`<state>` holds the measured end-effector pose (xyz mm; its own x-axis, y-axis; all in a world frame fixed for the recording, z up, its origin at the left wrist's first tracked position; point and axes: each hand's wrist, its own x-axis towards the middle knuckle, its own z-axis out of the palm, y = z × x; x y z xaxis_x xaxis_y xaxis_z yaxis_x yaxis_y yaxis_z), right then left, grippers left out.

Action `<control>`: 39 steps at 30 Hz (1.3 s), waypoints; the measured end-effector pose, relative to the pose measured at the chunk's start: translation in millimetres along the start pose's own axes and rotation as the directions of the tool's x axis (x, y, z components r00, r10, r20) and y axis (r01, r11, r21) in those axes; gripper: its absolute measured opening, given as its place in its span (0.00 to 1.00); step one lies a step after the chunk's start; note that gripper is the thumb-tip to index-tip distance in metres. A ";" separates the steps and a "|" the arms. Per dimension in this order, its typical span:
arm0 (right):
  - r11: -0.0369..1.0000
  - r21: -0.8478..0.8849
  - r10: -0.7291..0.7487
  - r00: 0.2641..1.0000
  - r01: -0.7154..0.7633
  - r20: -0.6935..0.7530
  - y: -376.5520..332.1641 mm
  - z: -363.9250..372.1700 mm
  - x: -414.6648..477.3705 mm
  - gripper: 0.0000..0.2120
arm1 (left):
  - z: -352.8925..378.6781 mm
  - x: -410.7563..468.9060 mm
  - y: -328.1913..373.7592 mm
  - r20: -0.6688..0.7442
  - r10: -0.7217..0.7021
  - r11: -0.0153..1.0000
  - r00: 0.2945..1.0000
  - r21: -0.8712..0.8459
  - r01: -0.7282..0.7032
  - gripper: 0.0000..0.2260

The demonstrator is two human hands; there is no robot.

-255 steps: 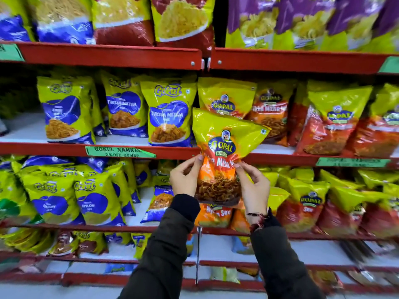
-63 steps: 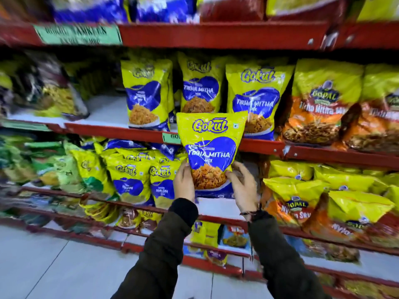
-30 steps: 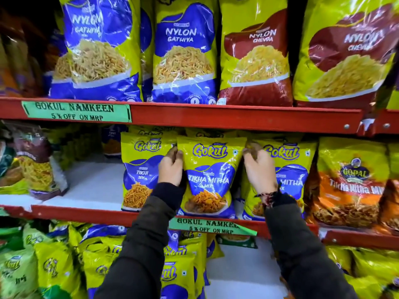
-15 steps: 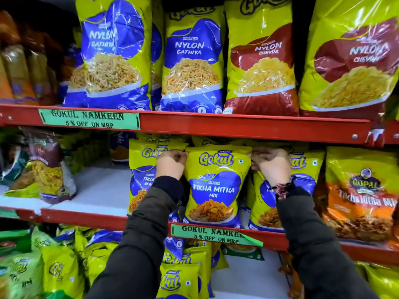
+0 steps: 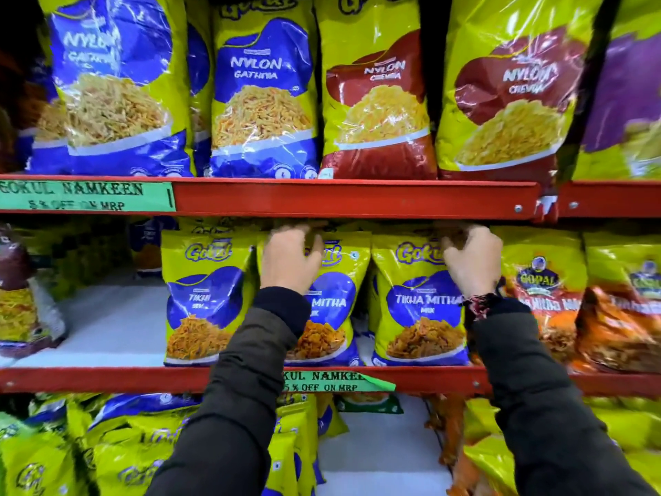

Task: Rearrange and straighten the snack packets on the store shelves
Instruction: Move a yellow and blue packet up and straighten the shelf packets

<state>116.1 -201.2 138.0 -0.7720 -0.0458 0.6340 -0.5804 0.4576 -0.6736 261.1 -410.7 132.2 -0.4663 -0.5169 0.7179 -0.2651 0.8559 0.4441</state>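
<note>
Three yellow-and-blue Gokul packets stand in a row on the middle red shelf (image 5: 107, 379): a Tikhi Sev packet (image 5: 204, 302), a middle Tikha Mitha packet (image 5: 332, 306) and a right Tikha Mitha packet (image 5: 418, 316). My left hand (image 5: 289, 259) is curled over the top edge of the middle packet. At the top right corner of the right packet, my right hand (image 5: 472, 261) is closed on the edge. Both hands are blurred, just under the upper shelf rail (image 5: 357, 198). My sleeves hide the lower left of the middle packet.
Orange Gopal packets (image 5: 543, 281) stand right of my right hand. Large Nylon Gathiya bags (image 5: 261, 91) and Nylon Chevda bags (image 5: 379, 94) fill the upper shelf. A brown packet (image 5: 21, 298) stands far left with bare white shelf beside it. Yellow packets (image 5: 107, 452) crowd the lower shelf.
The blue packet I carried now stands in the middle of the row. My right hand has shifted from its top corner to the packet on the right; the left hand stays on top.
</note>
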 end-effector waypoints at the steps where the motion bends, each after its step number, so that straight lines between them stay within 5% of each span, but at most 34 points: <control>1: 0.999 -0.050 0.005 1.000 -0.005 0.001 10.5 -3.8 5.1 0.10 | 10.8 -1.5 14.1 0.059 0.053 0.998 0.997 0.014 -0.054 0.15; 9: 0.957 -0.209 -0.098 0.906 0.199 0.413 52.4 -33.4 38.3 0.18 | 66.5 10.7 59.6 0.446 0.118 0.939 0.887 0.239 -0.245 0.22; 13: 0.934 -0.208 -0.161 0.863 0.290 0.479 55.5 -47.7 53.1 0.13 | 56.2 14.6 62.0 0.433 0.102 0.950 0.896 0.224 -0.216 0.18; 18: 0.939 -0.133 -0.235 0.872 0.318 0.429 71.2 -33.4 58.0 0.12 | 60.3 17.4 64.4 0.441 0.080 0.956 0.894 0.221 -0.194 0.25; 21: 0.938 -0.085 -0.275 0.872 0.336 0.406 78.6 -37.4 59.7 0.13 | 65.1 10.4 73.7 0.343 0.079 0.947 0.936 0.269 -0.178 0.22; 24: 0.932 -0.011 -0.333 0.866 0.363 0.373 87.8 -55.3 65.3 0.14 | 68.9 -3.1 92.7 0.248 0.098 0.953 0.964 0.255 -0.163 0.31; 28: 0.899 0.042 -0.425 0.845 0.436 0.325 117.4 -85.3 69.4 0.15 | 90.7 -18.6 138.8 0.228 0.063 0.964 0.972 0.239 -0.119 0.21; 34: 0.933 -0.193 -0.253 0.935 0.304 0.247 188.6 -133.1 103.9 0.24 | 140.7 -34.3 216.8 0.277 0.074 0.971 0.958 0.201 -0.133 0.29; 39: 0.874 -0.372 -0.128 0.888 0.312 0.442 209.5 -153.6 133.0 0.21 | 161.7 -32.8 254.3 0.288 -0.056 0.983 0.956 0.186 0.001 0.23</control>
<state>-68.3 25.0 139.5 -0.7257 -0.4918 0.4811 -0.6513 0.7165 -0.2499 72.5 -173.4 135.0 -0.6742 -0.5369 0.5071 -0.4179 0.8435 0.3374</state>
